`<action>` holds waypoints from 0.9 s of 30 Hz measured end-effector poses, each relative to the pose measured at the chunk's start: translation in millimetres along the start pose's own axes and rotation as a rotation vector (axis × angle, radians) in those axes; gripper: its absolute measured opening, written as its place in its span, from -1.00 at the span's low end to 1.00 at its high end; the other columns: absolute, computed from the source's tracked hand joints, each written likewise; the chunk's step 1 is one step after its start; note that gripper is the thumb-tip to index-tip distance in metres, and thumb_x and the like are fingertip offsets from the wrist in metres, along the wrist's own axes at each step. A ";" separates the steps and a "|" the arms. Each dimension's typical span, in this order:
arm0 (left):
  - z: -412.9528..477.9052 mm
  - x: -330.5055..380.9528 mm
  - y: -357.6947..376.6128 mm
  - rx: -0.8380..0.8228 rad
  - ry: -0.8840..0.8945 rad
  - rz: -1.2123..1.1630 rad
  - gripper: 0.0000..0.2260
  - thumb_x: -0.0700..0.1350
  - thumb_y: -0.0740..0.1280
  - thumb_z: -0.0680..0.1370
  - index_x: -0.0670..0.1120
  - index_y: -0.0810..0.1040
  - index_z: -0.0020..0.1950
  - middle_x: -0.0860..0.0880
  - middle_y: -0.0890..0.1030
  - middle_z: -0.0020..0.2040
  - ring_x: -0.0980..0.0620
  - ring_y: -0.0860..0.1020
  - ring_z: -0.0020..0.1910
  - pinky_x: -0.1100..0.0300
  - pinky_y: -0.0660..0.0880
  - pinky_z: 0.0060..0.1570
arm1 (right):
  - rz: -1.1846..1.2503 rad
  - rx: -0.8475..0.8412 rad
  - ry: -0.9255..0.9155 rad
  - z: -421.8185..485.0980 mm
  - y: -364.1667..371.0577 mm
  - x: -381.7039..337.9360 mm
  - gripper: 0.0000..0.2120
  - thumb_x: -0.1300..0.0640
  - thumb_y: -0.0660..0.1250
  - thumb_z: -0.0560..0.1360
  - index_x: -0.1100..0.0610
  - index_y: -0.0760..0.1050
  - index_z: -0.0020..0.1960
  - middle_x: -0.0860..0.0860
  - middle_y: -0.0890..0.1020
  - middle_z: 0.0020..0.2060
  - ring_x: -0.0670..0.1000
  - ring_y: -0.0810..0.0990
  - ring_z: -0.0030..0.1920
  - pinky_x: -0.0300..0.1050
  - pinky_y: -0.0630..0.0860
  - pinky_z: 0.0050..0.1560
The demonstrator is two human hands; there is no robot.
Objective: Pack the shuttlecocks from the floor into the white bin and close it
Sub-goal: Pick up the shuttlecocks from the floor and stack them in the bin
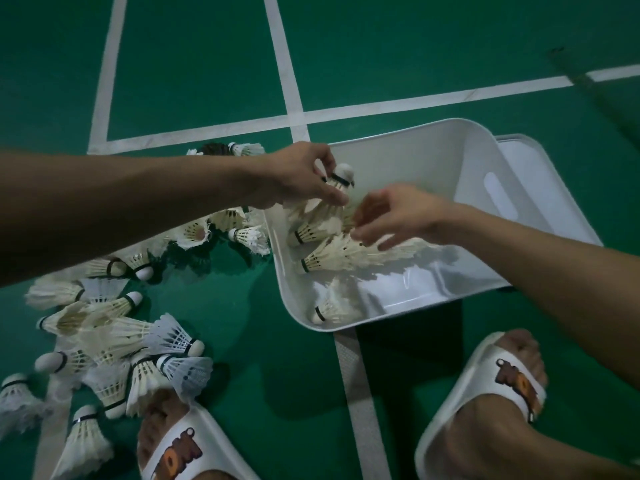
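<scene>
Our left hand (304,178) reaches over the left rim of the white plastic bin (287,296), which stands open on the green court floor (207,64); its fingers are clamped on a feathered shuttlecock (341,178) just under the white cork, with the cork up and to the right and the skirt hanging into the bin. Our right hand (394,216) comes in from the right; its fingers are curled and pinch the feather tips of a nested row of shuttlecocks (325,258) that lies on the bin's bottom, black-banded corks towards the left wall. A single shuttlecock (327,310) lies in the bin's near corner. The loose shuttlecocks (114,327) are strewn on the floor to the left of the bin, from just beside its left wall down to our left foot; some are feathered, some of white plastic. A flat white lid (547,174) lies on the floor just beyond the bin's right wall, its near edge hidden behind the bin. White painted lines (280,57) cross the floor, one running under the bin. We wear white slide sandals (485,393) with an orange print, and the left one touches the nearest shuttlecocks.
</scene>
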State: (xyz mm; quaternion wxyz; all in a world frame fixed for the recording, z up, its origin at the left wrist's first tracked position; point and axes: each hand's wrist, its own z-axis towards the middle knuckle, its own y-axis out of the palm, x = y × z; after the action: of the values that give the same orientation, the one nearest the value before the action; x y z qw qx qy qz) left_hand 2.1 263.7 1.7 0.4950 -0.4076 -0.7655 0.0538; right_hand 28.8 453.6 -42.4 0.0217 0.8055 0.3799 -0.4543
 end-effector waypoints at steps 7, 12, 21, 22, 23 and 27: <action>9.8 3.8 27.8 -0.005 -0.003 0.015 -0.73 -0.11 0.48 0.43 -0.03 0.47 0.05 -0.05 0.58 -0.05 -0.01 0.56 -0.12 0.09 0.53 -0.18 | 0.538 0.184 -0.089 -10.9 5.5 2.9 -0.47 0.30 0.51 0.23 0.15 0.45 0.16 0.17 0.64 -0.03 0.15 0.69 -0.13 0.12 0.64 -0.02; 9.6 2.9 39.7 -0.037 0.066 0.066 -0.66 -0.06 0.51 0.40 -0.04 0.47 0.09 0.01 0.56 -0.02 0.09 0.53 -0.13 0.21 0.49 -0.22 | 0.618 0.198 -0.081 -6.5 11.4 21.2 -0.73 0.30 0.45 0.40 0.12 0.50 0.06 0.04 0.66 -0.08 0.02 0.66 -0.13 0.01 0.61 0.01; 19.6 -5.4 35.2 -0.227 -0.041 0.041 -0.51 -0.07 0.55 0.30 -0.04 0.50 0.18 0.00 0.49 0.15 0.07 0.48 0.06 0.22 0.43 -0.05 | 0.504 0.239 -0.016 -3.6 -9.6 32.0 -0.92 0.20 0.38 0.51 0.14 0.48 -0.06 0.07 0.62 -0.25 0.07 0.59 -0.26 -0.03 0.57 -0.18; 20.9 -6.6 32.6 -0.241 -0.052 0.049 -0.51 -0.07 0.55 0.30 -0.04 0.51 0.19 0.01 0.49 0.15 0.07 0.48 0.07 0.21 0.41 0.01 | 0.430 0.264 -0.019 -5.2 -16.0 33.1 -0.93 0.19 0.38 0.51 0.13 0.48 -0.09 0.06 0.60 -0.26 0.06 0.56 -0.27 -0.09 0.52 -0.28; 22.3 -8.3 30.6 -0.251 -0.056 0.077 -0.52 -0.08 0.55 0.32 -0.04 0.52 0.20 0.02 0.49 0.15 0.07 0.48 0.08 0.19 0.40 0.05 | 0.359 0.282 -0.021 -6.8 -22.2 34.7 -0.93 0.18 0.37 0.51 0.12 0.48 -0.11 0.04 0.58 -0.27 0.03 0.53 -0.30 -0.15 0.46 -0.36; 28.5 -17.6 30.7 -0.187 -0.054 0.295 -0.51 -0.27 0.54 0.33 -0.05 0.53 0.22 0.02 0.54 0.10 0.04 0.52 -0.01 0.23 0.45 -0.11 | -0.090 0.160 -0.046 -11.9 -29.9 38.7 -0.88 0.09 0.40 0.51 0.06 0.48 -0.01 0.06 0.61 -0.19 -0.04 0.51 -0.35 -0.24 0.44 -0.41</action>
State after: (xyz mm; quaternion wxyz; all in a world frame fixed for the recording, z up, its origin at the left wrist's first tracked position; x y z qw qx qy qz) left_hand 0.0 281.2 -40.2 0.4209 -0.5581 -0.7121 0.0655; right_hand 30.1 502.3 -55.1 -0.0543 0.7759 0.3779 -0.5022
